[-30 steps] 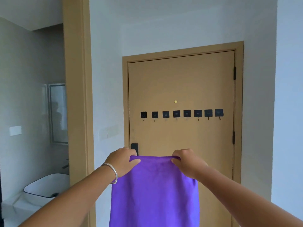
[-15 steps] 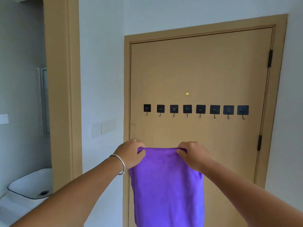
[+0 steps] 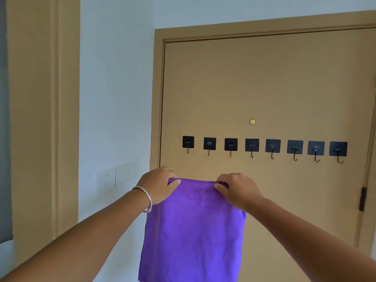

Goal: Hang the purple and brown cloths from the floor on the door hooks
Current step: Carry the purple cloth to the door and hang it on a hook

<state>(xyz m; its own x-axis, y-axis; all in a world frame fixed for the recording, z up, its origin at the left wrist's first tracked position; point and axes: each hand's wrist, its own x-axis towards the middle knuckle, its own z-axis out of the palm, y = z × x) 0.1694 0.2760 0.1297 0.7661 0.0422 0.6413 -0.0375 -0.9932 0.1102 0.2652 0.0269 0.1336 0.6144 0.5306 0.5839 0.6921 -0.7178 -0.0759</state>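
Note:
A purple cloth (image 3: 193,231) hangs flat in front of me, held by its top edge. My left hand (image 3: 157,185) pinches the top left corner and my right hand (image 3: 237,190) pinches the top right corner. Above the cloth, a row of several black square hooks (image 3: 252,146) runs across the tan door (image 3: 264,88); all of them are bare. The cloth's top edge is below the hooks, under the leftmost three. The brown cloth is not in view.
A white wall with switch and socket plates (image 3: 118,176) stands left of the door. A tan door frame (image 3: 40,119) lies further left. The door hinge (image 3: 362,198) sits at the right edge, and a brass peephole (image 3: 252,121) above the hooks.
I have come closer to the door, which now fills more of the view. The cloth has risen towards the hooks, with both hands keeping their hold. The sink at the left has left the view.

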